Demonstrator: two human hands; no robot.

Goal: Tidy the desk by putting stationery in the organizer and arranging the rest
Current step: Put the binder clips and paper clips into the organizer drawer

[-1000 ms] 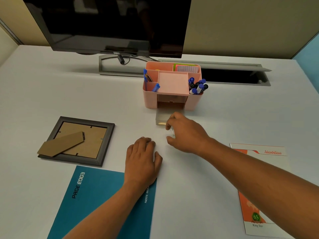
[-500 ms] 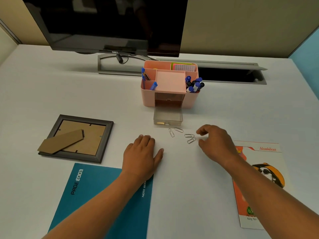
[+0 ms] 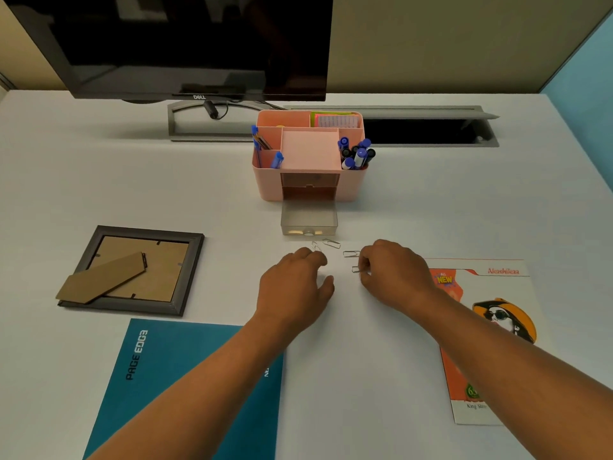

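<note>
Now the right hand [image 3: 391,277] has closed in and pinches a paper clip [image 3: 355,269] between thumb and forefinger. The left hand [image 3: 295,287] has slid forward, fingers half curled and seemingly empty, toward the loose clips [image 3: 331,243] just before the open drawer [image 3: 308,224], so filling can start.

Even, soft overhead light; the white bench [image 3: 99,180] is bright, shadows faint. Wide-angle bending at the edges; monitor [image 3: 185,44] shows dim reflections.
</note>
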